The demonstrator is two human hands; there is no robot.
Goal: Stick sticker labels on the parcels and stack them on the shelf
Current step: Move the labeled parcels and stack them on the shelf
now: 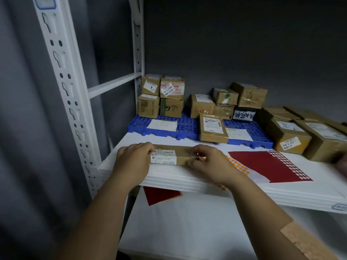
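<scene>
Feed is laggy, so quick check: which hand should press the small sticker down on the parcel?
Right. The right hand already pinches the small sticker at the parcel's right end, while the left hand holds the left end.

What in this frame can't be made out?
- Head view: small sticker on the flat parcel, partly hidden by right hand fingers.
- Parcel's left end: covered by left hand.
- Printed label text: too small.
- Rightmost box: cut by frame edge.
</scene>
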